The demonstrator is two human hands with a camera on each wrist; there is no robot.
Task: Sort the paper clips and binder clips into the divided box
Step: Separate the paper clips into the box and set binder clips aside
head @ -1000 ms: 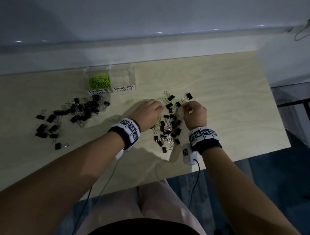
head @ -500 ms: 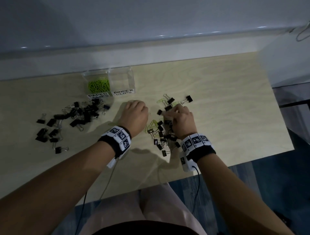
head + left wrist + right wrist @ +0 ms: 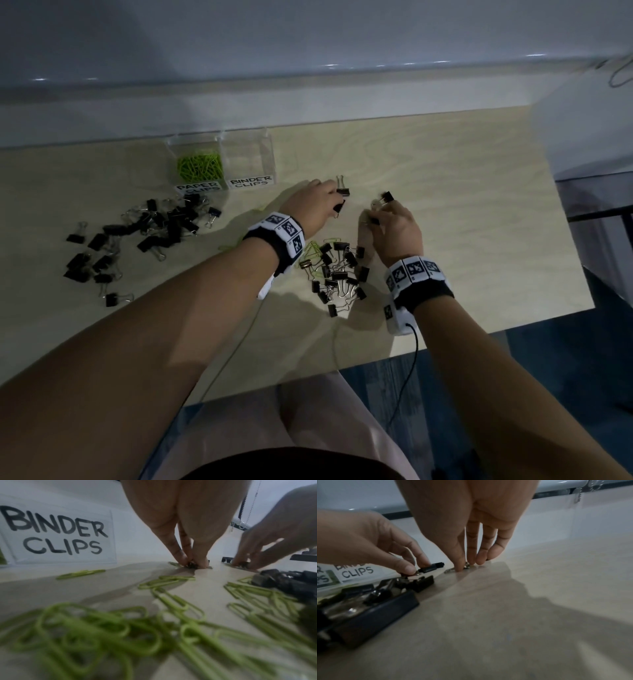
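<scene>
The clear divided box [image 3: 270, 150] stands at the back; its PAPER CLIPS side holds green paper clips [image 3: 200, 168], and its BINDER CLIPS side [image 3: 248, 161] looks empty. My left hand [image 3: 337, 202] pinches a black binder clip [image 3: 431, 567] lying on the table just beyond the mixed pile [image 3: 337, 270]. To its right, my right hand [image 3: 371, 216] presses fingertips [image 3: 459, 566] down around a small binder clip [image 3: 467, 565], mostly hidden. Another black clip [image 3: 387, 197] lies just past it. Loose green paper clips [image 3: 171, 601] lie under my left wrist.
A larger heap of black binder clips [image 3: 154, 229] spreads over the left of the wooden table [image 3: 462, 205]. A white wall ledge [image 3: 308, 102] runs behind the box. The table's front edge [image 3: 496, 329] is close behind my right wrist.
Both hands have moved off the mixed pile toward its far side. The left hand now pinches a stray binder clip there, and the right hand's fingers have come down on another.
</scene>
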